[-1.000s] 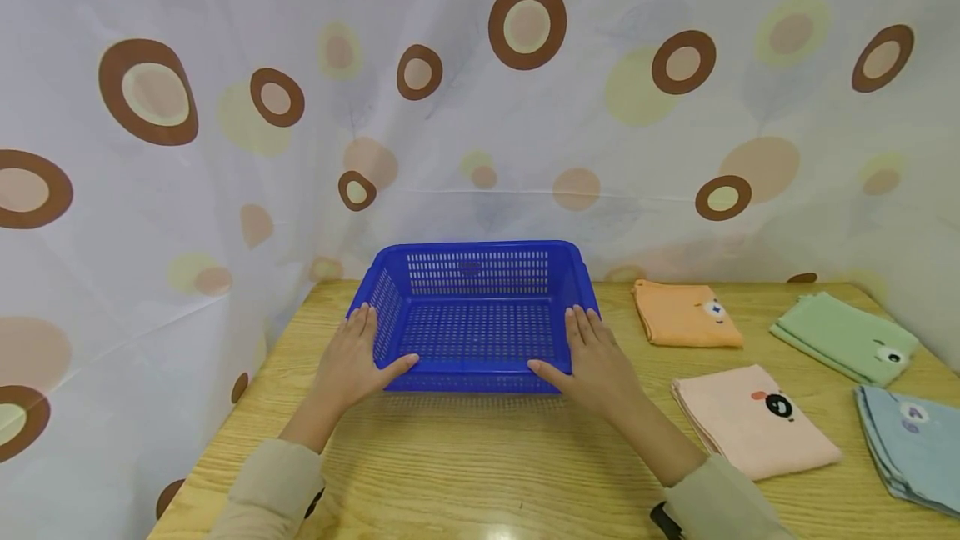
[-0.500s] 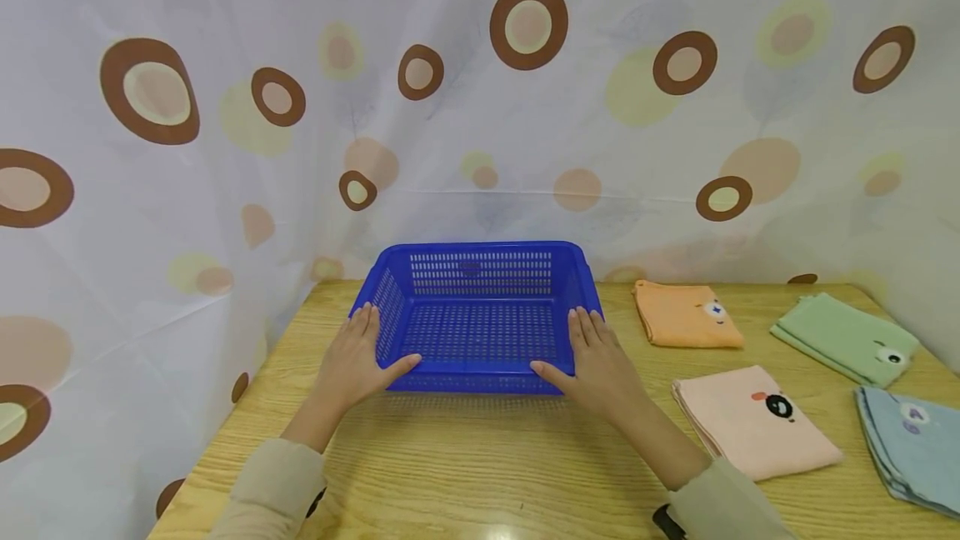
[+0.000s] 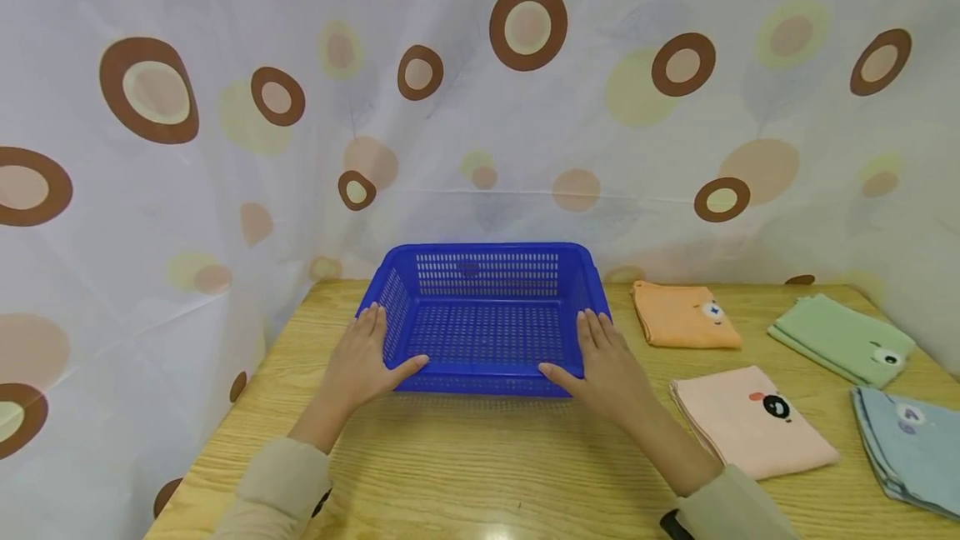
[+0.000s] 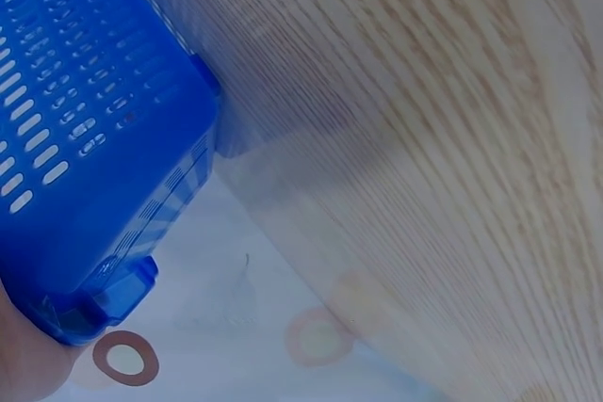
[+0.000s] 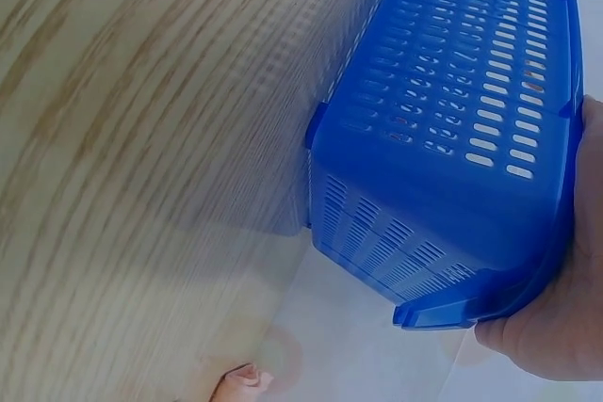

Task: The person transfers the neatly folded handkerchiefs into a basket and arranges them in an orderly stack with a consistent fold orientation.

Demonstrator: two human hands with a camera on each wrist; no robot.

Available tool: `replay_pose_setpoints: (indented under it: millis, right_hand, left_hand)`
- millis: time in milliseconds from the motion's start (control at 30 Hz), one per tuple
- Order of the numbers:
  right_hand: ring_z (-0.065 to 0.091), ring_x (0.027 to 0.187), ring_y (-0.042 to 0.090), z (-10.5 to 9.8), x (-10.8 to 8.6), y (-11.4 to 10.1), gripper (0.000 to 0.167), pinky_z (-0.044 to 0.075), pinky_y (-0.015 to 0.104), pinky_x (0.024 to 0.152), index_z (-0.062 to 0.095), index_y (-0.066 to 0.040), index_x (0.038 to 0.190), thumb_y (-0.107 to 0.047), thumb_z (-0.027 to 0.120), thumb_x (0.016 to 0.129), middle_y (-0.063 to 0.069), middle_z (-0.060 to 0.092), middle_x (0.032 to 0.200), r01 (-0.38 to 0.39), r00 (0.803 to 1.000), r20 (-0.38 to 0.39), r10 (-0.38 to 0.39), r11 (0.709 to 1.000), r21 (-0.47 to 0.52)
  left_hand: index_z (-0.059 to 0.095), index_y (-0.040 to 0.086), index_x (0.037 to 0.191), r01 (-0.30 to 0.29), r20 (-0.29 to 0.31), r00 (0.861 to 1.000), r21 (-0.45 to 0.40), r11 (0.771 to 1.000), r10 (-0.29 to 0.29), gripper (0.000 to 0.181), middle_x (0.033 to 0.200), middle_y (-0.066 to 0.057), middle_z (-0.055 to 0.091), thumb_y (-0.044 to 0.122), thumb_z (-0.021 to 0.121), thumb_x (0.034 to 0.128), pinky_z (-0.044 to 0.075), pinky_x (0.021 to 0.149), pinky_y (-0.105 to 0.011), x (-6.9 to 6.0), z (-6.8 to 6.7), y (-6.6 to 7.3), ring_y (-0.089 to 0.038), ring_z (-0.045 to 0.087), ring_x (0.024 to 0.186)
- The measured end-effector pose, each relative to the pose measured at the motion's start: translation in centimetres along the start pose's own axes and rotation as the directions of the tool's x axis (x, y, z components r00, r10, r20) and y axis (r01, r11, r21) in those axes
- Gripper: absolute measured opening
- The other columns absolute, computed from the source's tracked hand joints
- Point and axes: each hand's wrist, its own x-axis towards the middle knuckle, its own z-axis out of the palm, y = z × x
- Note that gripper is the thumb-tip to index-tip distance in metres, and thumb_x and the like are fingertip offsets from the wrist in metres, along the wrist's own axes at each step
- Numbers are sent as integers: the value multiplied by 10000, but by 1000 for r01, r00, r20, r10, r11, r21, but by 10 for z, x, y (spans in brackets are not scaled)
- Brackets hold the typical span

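Observation:
A blue perforated plastic basket [image 3: 487, 383] stands on the wooden table [image 3: 465, 465], its inside bare. My left hand [image 3: 358, 363] rests on its near left corner, fingers straight along the side rim and thumb on the front rim. Mirroring it, my right hand [image 3: 617, 377] lies on the near right corner with straight fingers and extended thumb. In the left wrist view the basket's corner [image 4: 122, 185] shows, with part of the left hand [image 4: 28, 360] against the rim. The right wrist view has the opposite corner [image 5: 415, 195] and part of the right hand [image 5: 556, 327] touching the rim.
Right of the basket lie several folded cloths: orange [image 3: 684, 317], green [image 3: 836, 340], pink [image 3: 742, 432] and blue [image 3: 911, 452], each with a face motif. A white curtain [image 3: 480, 123] patterned with circles hangs behind and to the left of the table.
The basket has shifted slightly to the right across the table, and both hands have moved with it. The folded cloths have stayed in place.

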Motion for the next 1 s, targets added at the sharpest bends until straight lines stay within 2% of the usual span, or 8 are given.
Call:
replay_pose_setpoints:
  millis: [433, 1000]
  right_hand:
    - [165, 1390, 446, 2, 0, 3, 911, 175, 549, 1141, 267, 124, 1401, -576, 505, 868, 308, 259, 1467, 16, 999, -41, -15, 1000, 4]
    - [201, 1377, 454, 0, -4, 8, 899, 193, 544, 1138, 296, 129, 1387, -572, 513, 867, 314, 295, 1448, 24, 997, -75, -23, 1000, 7]
  left_hand:
    - [207, -123, 1413, -2, -9, 1000, 13, 1000, 2, 1023, 1493, -282, 203, 650, 503, 812, 160, 1175, -465, 0, 2, 1, -385, 205, 1399]
    - [206, -126, 1411, -12, -11, 1000, 15, 1000, 12, 1026, 1486, -291, 213, 650, 503, 810, 164, 1173, -471, 0, 3, 6, -385, 210, 1398]
